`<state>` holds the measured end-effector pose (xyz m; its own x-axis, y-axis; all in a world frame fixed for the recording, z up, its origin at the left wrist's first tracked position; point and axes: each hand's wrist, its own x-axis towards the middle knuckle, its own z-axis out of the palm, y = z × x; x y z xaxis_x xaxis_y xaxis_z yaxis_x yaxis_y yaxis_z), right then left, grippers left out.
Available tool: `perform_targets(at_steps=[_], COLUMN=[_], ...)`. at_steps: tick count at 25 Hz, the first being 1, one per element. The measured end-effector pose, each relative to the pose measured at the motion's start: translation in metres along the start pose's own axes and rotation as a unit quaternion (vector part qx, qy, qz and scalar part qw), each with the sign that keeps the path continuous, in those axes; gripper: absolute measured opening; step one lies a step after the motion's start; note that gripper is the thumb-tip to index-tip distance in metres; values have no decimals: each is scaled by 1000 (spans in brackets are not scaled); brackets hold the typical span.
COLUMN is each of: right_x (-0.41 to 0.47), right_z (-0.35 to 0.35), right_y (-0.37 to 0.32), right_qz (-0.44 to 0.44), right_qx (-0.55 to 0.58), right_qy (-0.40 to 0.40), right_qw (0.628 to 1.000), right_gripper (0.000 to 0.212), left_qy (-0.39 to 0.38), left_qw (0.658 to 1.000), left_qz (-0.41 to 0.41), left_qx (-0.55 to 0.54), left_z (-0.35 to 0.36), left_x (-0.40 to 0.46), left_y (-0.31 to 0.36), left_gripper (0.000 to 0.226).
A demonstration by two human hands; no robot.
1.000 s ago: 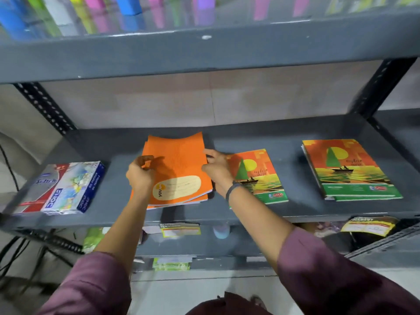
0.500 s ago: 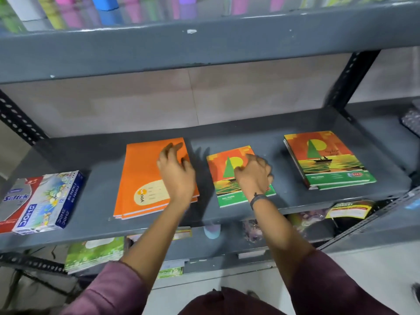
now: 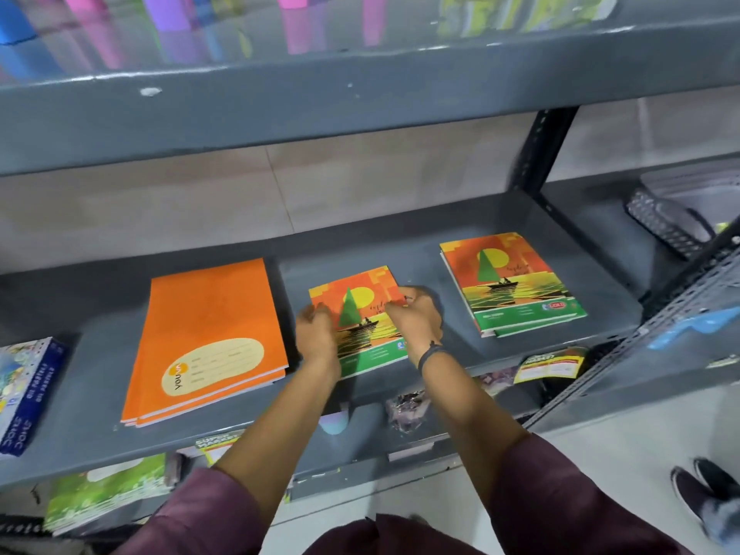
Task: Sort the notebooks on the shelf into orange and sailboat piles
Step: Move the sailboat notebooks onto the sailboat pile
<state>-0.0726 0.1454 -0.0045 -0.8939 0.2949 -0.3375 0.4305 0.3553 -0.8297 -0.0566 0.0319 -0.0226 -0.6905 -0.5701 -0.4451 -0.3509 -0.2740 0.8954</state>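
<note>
A pile of orange notebooks (image 3: 208, 338) lies flat on the left part of the grey shelf (image 3: 440, 378). In the middle sits a single sailboat notebook (image 3: 356, 310). My left hand (image 3: 316, 338) grips its left edge and my right hand (image 3: 416, 318) grips its right edge, thumbs on the cover. A stack of sailboat notebooks (image 3: 510, 284) rests further right, apart from both hands.
A blue box of oil pastels (image 3: 24, 394) sits at the shelf's left end. A black upright post (image 3: 540, 154) stands behind the right stack. A dark mesh item (image 3: 664, 226) lies on the neighbouring shelf. Packets fill the lower shelf. Coloured items stand on the shelf above.
My left hand left the orange pile and moved right onto the middle sailboat notebook. Both hands now hold that notebook by its edges. The orange pile lies settled.
</note>
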Motion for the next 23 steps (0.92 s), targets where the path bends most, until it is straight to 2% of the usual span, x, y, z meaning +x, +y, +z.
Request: perform_targets(at_steps=[2,4,5,8,9,12,15,17,20,21,22,23], right_x=[11,19,23,46,56,84,102,116,134,138,144,145], right_z=[-8,-26,-40,-97,-116,-158,-177,-190,-218,-225,-230,-228], right_y=[-5,-14,-20,-29,-28,-6,19,28,31,32,36,39], right_qz=[4,-13,-25,-57,-58,-14,19,3,-24,-12,5,44], right_qx=[35,55,56,28,14,0,-11,1,98,119,140,167], right_qy=[2,25,39,83,99,123,83,46,25,19,4,-53], right_qw=[999,998,997,994,993,992,996,999,995,993,990,984], right_gripper=[27,9,9,14,17,28,32,33,21,23,35,51], left_qy=[-4,-44,-59,-116,-132,-192,-188,-162,-109,-118,-150,-191], left_qw=[997,992,990,984,983,975,978,984,988,986,979,970], left_qz=[-34,-49,-54,-9,6,8,11,29,26,-2,-35,-61], left_qx=[-72,-107,-113,-133,-130,-116,-86,-71,-104,-121,-135,-138], left_z=[5,19,30,77,94,138,161,165,160,160,161,164], left_x=[3,12,10,-29,-42,-72,-76,-74,-64,-59,-58,-60], left_y=[4,4,7,28,31,26,3,-8,-12,-12,-10,-8], left_gripper=[16,18,23,8,11,16,14,14,12,18,24,32])
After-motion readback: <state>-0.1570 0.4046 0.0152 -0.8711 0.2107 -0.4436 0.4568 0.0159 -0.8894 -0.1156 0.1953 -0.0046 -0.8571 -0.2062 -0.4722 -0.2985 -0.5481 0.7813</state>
